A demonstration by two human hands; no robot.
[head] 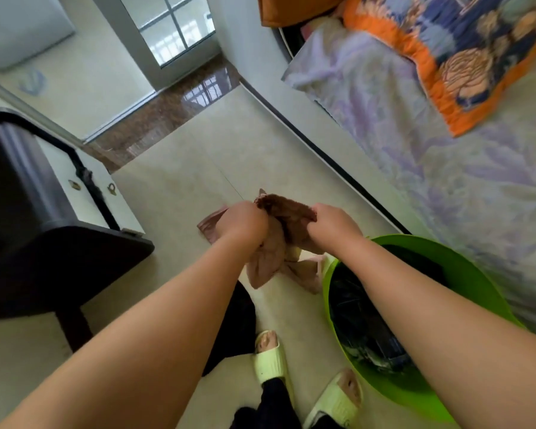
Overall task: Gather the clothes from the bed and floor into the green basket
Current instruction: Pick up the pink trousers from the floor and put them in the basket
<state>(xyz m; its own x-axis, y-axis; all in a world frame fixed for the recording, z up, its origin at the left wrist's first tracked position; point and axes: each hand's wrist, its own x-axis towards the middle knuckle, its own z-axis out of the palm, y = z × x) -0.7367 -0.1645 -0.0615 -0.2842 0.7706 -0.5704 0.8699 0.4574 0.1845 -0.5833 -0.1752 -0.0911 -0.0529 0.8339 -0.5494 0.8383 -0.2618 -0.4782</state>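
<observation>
Both my hands grip a pink-brown garment (273, 261) held above the floor. My left hand (243, 222) holds its left part and my right hand (331, 226) pinches the darker brown top edge. The cloth's lower folds hang down beside the green basket (464, 267), which stands on the floor under my right forearm. Dark clothes (362, 320) lie inside the basket. A black garment (235, 323) lies on the floor under my left forearm.
The bed (446, 168) with a lilac sheet and an orange patterned blanket (464, 54) runs along the right. A dark table with a white case (44, 212) stands at the left. My feet in pale slippers (270, 357) stand by the basket. A glass door (174, 29) is at the back.
</observation>
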